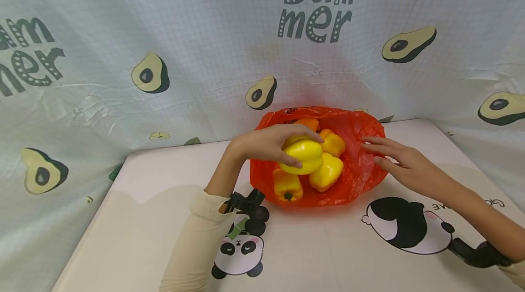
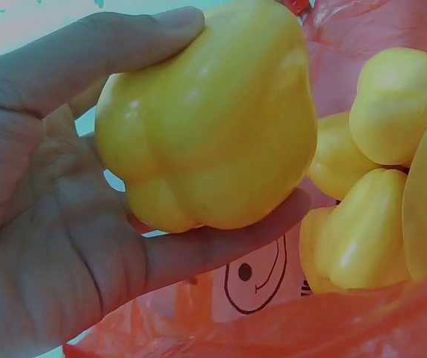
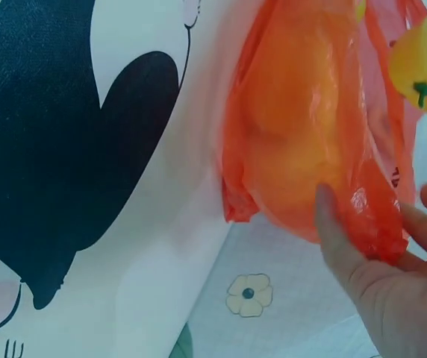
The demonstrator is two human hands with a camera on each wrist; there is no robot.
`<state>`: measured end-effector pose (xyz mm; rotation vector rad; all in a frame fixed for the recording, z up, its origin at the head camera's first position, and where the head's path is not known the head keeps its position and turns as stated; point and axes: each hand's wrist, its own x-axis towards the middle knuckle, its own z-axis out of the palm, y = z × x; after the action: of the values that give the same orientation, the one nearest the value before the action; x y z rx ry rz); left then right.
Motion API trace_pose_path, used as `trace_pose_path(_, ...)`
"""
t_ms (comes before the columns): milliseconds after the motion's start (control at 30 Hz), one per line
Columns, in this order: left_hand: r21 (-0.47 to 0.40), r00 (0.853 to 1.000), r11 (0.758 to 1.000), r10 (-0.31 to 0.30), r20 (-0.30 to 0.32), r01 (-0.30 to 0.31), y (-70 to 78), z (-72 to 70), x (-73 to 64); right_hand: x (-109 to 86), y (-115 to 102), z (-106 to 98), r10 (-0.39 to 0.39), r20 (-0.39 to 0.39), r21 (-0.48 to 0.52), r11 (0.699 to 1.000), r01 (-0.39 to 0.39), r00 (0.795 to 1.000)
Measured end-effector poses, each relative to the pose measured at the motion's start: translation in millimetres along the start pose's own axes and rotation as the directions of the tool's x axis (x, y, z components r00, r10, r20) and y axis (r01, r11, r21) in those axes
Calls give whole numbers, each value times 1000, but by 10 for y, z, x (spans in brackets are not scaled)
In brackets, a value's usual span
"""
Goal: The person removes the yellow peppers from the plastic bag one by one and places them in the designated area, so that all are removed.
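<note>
My left hand [image 1: 266,144] grips a yellow bell pepper [image 1: 304,156] above the mouth of a red plastic bag [image 1: 352,182]. In the left wrist view, thumb and fingers wrap the pepper [image 2: 213,112] from two sides. The right wrist view shows its green stem. Several yellow and orange bell peppers [image 1: 326,172] lie in the bag; one near the front [image 1: 288,185] has its stem toward me. At the bag's right rim, my right hand [image 1: 404,164] touches the plastic with fairly straight, spread fingers. Its thumb [image 3: 337,239] lies against the bag in the right wrist view.
The bag sits on a pale table mat [image 1: 328,246] printed with a panda and another cartoon figure. Behind it hangs a light curtain [image 1: 205,32] with avocado prints and lettering. Black straps [image 1: 246,201] circle both wrists.
</note>
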<state>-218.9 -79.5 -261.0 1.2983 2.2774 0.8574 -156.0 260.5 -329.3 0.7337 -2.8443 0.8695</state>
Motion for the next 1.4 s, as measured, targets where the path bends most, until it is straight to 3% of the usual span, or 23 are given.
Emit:
trace_pose_path(333,16,993,993,113,-31,-113,43,44,-106,21,38,-8,-107,-24,-17,994,107,994)
trace_pose_path(567,72,985,994,96,-142,-87,39,82,-206,32,33,-19,-159,-72,-75,985,153,985)
trace_pose_path(700,31,960,995,99,-261,-94,5,144,-232,21,38,-18,-168,-78,-79,984,162,983)
trace_pose_path(900,-160,909,976,72,-412,-150,-60,275,-221,9,42,-13,-181,-88,-97,980,173,979)
trace_pose_path(1033,-227,899,961,46,-436,-160,-71,324,-236,3,32,-30,-192,-97,-93,979,183,977)
trace_pose_path(1200,-204,884,965,51,-465,-164,-43,335,-272,-1,23,-43,-195,-105,-104,977,185,975)
trace_pose_path(1300,-221,870,964,18,-494,-145,-21,330,-313,-12,15,-46,-183,-106,-98,980,173,978)
trace_pose_path(1400,-222,867,964,15,-498,-144,-3,321,-363,-20,17,-43,-171,-103,-90,983,162,980)
